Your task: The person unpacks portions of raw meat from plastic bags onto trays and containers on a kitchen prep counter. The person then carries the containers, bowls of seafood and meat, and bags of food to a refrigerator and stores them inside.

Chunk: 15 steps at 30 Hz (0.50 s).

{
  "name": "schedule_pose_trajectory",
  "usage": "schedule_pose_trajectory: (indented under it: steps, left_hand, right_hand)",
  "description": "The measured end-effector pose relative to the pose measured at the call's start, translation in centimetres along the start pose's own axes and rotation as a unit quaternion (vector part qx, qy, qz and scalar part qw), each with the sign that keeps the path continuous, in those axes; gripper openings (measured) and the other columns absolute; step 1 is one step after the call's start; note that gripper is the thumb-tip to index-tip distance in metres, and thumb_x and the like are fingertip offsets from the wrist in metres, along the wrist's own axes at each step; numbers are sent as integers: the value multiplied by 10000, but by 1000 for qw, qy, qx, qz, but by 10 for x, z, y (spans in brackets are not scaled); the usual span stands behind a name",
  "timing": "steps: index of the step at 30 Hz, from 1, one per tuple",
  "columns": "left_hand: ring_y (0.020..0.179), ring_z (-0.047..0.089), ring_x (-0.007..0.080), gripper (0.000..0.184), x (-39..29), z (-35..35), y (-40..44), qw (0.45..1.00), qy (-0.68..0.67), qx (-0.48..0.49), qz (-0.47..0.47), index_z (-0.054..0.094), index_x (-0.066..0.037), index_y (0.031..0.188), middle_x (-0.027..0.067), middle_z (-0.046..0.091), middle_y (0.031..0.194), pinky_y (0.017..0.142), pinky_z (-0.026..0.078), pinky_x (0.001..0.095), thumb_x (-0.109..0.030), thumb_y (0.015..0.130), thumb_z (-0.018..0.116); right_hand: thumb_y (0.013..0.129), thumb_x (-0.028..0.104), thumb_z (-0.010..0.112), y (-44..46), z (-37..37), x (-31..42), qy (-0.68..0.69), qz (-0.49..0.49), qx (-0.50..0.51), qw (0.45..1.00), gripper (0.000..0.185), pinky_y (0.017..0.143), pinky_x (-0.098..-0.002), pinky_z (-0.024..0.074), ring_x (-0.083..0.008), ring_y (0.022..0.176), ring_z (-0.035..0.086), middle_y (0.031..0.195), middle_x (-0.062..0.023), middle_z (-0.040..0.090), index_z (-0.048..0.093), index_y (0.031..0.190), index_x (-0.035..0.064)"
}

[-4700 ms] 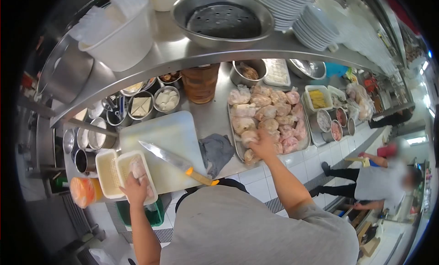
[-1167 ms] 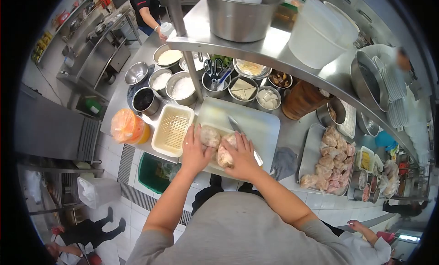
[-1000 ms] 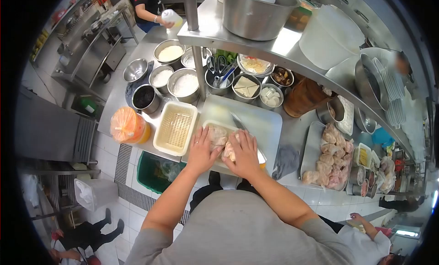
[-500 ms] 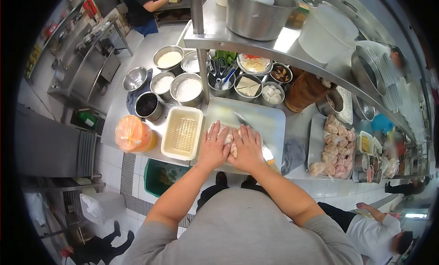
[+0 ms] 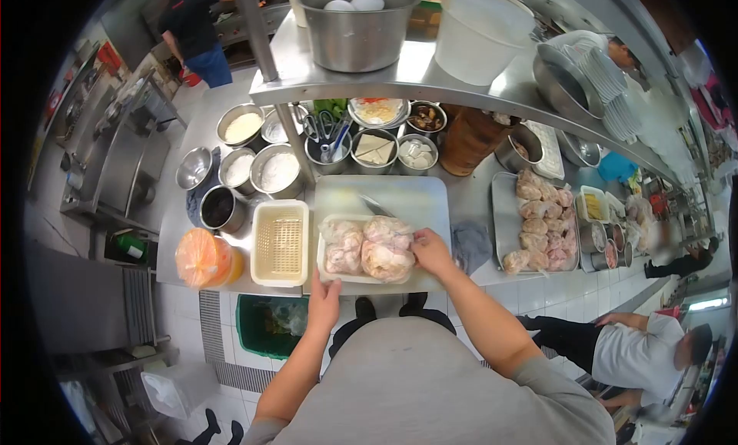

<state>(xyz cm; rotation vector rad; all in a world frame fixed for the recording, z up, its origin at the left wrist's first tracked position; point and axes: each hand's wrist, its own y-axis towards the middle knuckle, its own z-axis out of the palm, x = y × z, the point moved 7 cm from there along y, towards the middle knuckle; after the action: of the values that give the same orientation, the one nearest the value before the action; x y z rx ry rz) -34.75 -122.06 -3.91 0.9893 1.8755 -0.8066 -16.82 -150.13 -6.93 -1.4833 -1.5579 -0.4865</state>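
Bagged meat (image 5: 387,249), head view. Basketed: several bundles, in a cream basket (image 5: 357,279) on the cutting board (image 5: 427,199). Not basketed: many, on the metal tray (image 5: 503,214). Left hand (image 5: 324,303): at basket's near-left corner. Right hand (image 5: 430,251): curled at right edge. Grip, either: cannot tell.

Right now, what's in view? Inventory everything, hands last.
Cutting board: 1, pale, counter
Loaded basket: 1, cream, over board
Tray: 1, silver, right
Bagged meat: many, pinkish, loaded basket and tray
Knife: 1, silver, behind loaded basket
Second basket: 1, cream, left of board
Cloth: 1, gray, beside board
Orange container: 1, orange, counter left
Bowls: many, silver, behind board
Pot: 1, silver, shelf
Pail: 1, white, shelf
Plates: many, white, shelf
Bin: 1, green, floor
Other people: several, dark or white clothes, edges
Left hand: 1, bare, loaded basket's left corner
Right hand: 1, bare, beside bagged meat
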Motion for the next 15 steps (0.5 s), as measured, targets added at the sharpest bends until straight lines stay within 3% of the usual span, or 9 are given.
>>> schedule_pose_trajectory:
  steps: [1, 2, 3, 4, 6, 9, 12, 14, 15]
  left_hand:
    - [1162, 594, 308, 761, -4, 4, -5, 983, -141, 44, -110, 221, -2, 1556, 264, 569, 1305, 920, 493, 385, -227, 951, 623]
    - [1088, 635, 257, 771, -7, 19, -9, 932, -275, 93, -218, 176, -14, 1575, 237, 611, 1254, 840, 522, 329, -205, 966, 608]
    - [1067, 640, 205, 817, -2, 22, 4, 925, -302, 84, -216, 93, -52, 1599, 199, 636, 1202, 780, 513, 274, -162, 966, 597]
    - [1103, 625, 217, 821, 8, 21, 23, 937, -290, 84, -174, 85, -54, 1601, 211, 611, 1256, 823, 511, 292, -153, 966, 595]
    - [1229, 555, 252, 811, 3, 24, 52, 952, -285, 75, -84, 90, -46, 1601, 240, 512, 1397, 946, 478, 339, -134, 966, 587]
    - [1452, 338, 313, 750, -27, 31, 71, 955, -287, 79, 2, 138, -5, 1587, 263, 265, 1594, 1158, 307, 403, -106, 974, 558]
    - [1492, 263, 328, 715, -18, 44, 68, 979, -180, 80, 45, 163, 27, 1572, 261, 237, 1606, 1192, 237, 398, -109, 985, 548]
    - [1487, 273, 330, 695, -12, 47, 56, 985, -157, 53, 56, 182, 41, 1562, 254, 245, 1606, 1196, 226, 391, -126, 995, 546]
    - [1483, 283, 332, 677, -9, 46, 52, 989, -137, 12, 60, 202, 56, 1553, 247, 252, 1606, 1200, 215, 384, -144, 1004, 543]
  right_hand:
    - [928, 170, 618, -6, 9, -8, 52, 60, 25, 996, 300, 575, -341, 583, -240, 728, 697, 955, -151, 669, 575, 1163, -11]
    - [927, 174, 621, -15, 18, -16, 106, 120, 44, 986, 276, 551, -326, 589, -217, 711, 696, 949, -132, 662, 575, 1126, -11]
    - [922, 186, 630, -24, 27, -23, 170, 161, 48, 971, 297, 570, -329, 599, -228, 727, 703, 962, -134, 668, 576, 1141, -8]
    - [917, 198, 639, -34, 36, -29, 235, 198, 46, 950, 319, 590, -333, 608, -238, 743, 710, 976, -135, 674, 576, 1155, -5]
    - [925, 297, 665, -56, 64, -21, 363, 200, 145, 899, 405, 663, -342, 615, -234, 838, 723, 1039, -150, 684, 579, 1186, -1]
    - [956, 382, 643, -69, 87, 0, 297, 185, 251, 903, 415, 721, -381, 601, -222, 983, 693, 1049, -104, 700, 603, 1189, 41]
    - [959, 394, 636, -77, 59, 27, 193, 154, 286, 926, 406, 755, -373, 582, -211, 1007, 678, 1037, -73, 706, 630, 1194, 63]
    - [955, 347, 647, -70, 33, 47, -45, -78, 246, 965, 377, 778, -339, 565, -199, 997, 676, 1038, -63, 707, 646, 1201, 60]
    - [955, 347, 647, -65, 19, 37, -42, -76, 239, 967, 377, 778, -339, 565, -199, 997, 676, 1038, -63, 707, 646, 1201, 60]
